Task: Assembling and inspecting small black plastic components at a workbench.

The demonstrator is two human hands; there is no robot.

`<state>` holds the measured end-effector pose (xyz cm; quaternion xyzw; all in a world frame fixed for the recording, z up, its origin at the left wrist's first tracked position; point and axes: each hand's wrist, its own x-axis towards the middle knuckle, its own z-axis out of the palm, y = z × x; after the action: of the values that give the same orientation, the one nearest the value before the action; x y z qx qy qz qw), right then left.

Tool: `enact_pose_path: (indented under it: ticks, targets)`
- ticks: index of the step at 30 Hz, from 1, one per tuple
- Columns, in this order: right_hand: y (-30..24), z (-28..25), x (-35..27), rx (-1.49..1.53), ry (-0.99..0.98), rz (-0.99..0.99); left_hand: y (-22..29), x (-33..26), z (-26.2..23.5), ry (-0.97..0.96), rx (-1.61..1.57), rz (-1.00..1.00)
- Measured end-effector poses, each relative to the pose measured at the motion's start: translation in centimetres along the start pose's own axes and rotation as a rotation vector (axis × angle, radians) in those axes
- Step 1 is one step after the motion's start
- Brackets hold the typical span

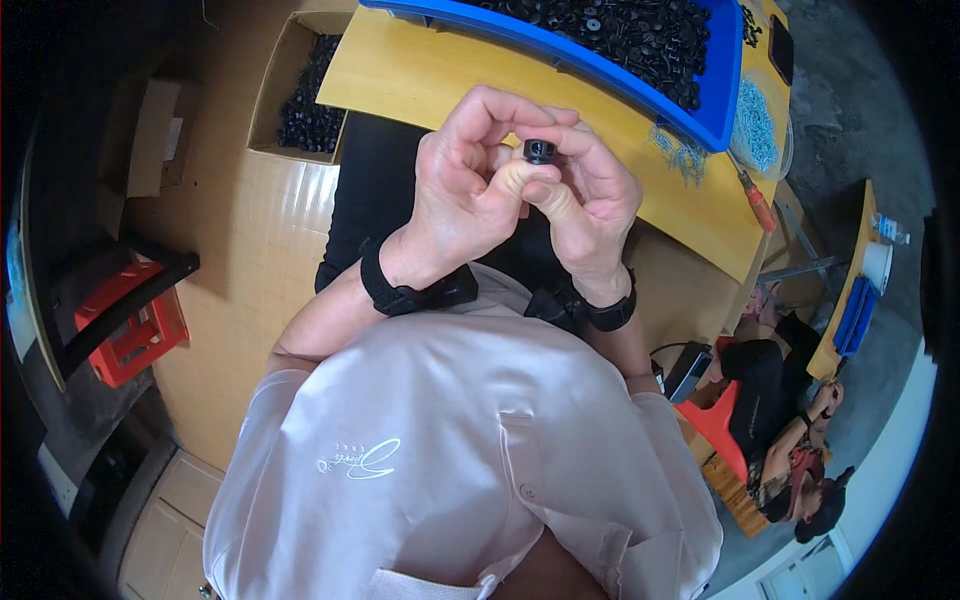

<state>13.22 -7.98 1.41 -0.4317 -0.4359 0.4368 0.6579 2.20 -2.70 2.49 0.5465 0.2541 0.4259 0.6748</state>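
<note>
Between the thumbs and fingers of both hands I hold a small round black plastic part (pixel 539 151), its ringed end facing up. My left hand (pixel 465 165) pinches it from the left, with the thumb under its near side. My right hand (pixel 597 195) closes on it from the right, fingers curled behind it. The fingers hide its lower portion. Just beyond my hands lies the yellow tabletop (pixel 420 70), bearing a blue tray (pixel 590 62) heaped with small black parts (pixel 610 30).
A cardboard box (pixel 262 110) of black parts stands left of the table. Right of the tray are light-blue strands (pixel 757 125) in a clear container, a red-handled screwdriver (pixel 757 203) and a phone (pixel 781 50). Another person (pixel 770 420) sits far right. A red stool (pixel 130 320) is at left.
</note>
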Motion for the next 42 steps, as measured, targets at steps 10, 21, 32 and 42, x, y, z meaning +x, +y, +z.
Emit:
enact_pose_path:
  ticks: [10,21,32,42]
  targets:
    - [-0.3,0.6,0.4,-0.242,-0.013,-0.147,-0.1,0.4,-0.1,0.066,-0.107,0.112]
    - [-2.2,2.4,0.0,-0.566,0.008,-0.386,-0.3,-0.5,-3.2,0.08,-0.434,-0.11]
    - [-12.9,5.7,-1.0,0.334,-0.877,-0.837,-0.8,-2.4,-5.9,-0.144,-1.046,-0.18]
    - [-15.0,5.5,-2.0,0.44,-1.104,-0.768,0.0,-3.8,-6.8,-0.1,-0.926,-0.162]
